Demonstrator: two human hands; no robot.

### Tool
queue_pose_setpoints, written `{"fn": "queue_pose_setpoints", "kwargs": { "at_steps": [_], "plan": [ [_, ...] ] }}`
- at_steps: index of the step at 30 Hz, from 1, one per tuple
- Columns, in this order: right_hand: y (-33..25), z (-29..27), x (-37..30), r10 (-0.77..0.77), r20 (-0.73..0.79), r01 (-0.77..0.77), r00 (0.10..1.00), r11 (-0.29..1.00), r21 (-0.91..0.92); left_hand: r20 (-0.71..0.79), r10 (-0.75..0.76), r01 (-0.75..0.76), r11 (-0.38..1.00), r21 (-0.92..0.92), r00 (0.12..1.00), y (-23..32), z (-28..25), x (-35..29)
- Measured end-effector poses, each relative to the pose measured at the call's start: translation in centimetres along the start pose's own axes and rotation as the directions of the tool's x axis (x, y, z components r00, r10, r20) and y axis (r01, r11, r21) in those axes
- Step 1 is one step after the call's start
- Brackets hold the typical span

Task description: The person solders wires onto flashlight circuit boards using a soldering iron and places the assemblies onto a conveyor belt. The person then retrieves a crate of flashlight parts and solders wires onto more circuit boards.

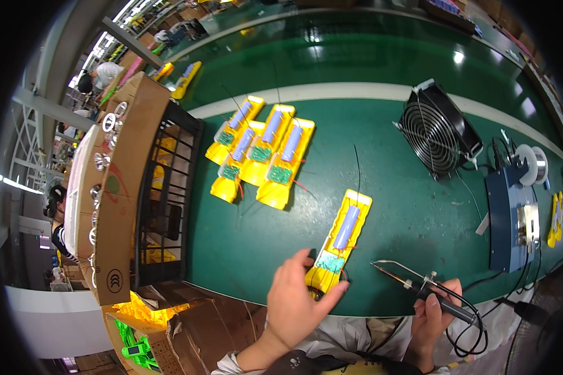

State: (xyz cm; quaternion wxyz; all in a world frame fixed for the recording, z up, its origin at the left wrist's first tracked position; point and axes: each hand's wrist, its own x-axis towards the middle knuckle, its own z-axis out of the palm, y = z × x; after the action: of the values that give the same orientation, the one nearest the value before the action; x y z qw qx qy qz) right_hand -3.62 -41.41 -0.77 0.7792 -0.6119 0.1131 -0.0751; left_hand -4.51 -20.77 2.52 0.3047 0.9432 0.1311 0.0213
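Near the front edge of the green bench lies a yellow plastic housing (357, 199) with a blue cylindrical battery (348, 227) and a green circuit board (329, 262) in it. My left hand (296, 290) grips the lower end of this housing between thumb and fingers. To the right, my right hand (436, 310) holds a soldering iron (447, 305) with a thin wire-feed tube beside its tip. The tip points left toward the circuit board and is apart from it. Farther back left lie several similar yellow housings (274, 195) with batteries and boards.
A black fan (430, 134) stands at the back right. Right of it are a blue soldering station (503, 212) and a solder wire spool (532, 165). A black crate (145, 215) and cardboard box (116, 244) border the left side. A green conveyor (356, 56) runs behind.
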Motion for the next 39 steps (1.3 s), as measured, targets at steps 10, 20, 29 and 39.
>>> {"fn": "queue_pose_setpoints", "kwargs": {
  "at_steps": [10, 20, 29, 39],
  "plan": [
    [0.7, -1.8, 1.9, -0.048, -0.106, 0.047, 0.993, 0.999, -0.014, 0.011, -0.011, 0.011, 0.997, -0.079, 1.0, 0.5, -2.3, 9.2],
    [0.4, -2.2, 3.9, 0.097, -0.045, -0.104, 0.994, 0.977, -0.184, -0.246, -0.075, 0.121, 0.976, 0.178, 0.966, -4.6, -7.8, 38.3],
    [0.6, -1.6, 5.3, -0.014, -0.069, -0.001, 0.998, 0.979, -0.203, -0.357, -0.051, 0.181, 0.922, 0.341, 0.933, -8.8, -5.8, 45.2],
    [-0.1, -1.4, 6.0, -0.055, -0.082, 0.035, 0.995, 0.973, -0.227, -0.413, 0.299, -0.215, 0.947, 0.238, 0.86, -3.3, -6.9, 14.9]
  ]
}}
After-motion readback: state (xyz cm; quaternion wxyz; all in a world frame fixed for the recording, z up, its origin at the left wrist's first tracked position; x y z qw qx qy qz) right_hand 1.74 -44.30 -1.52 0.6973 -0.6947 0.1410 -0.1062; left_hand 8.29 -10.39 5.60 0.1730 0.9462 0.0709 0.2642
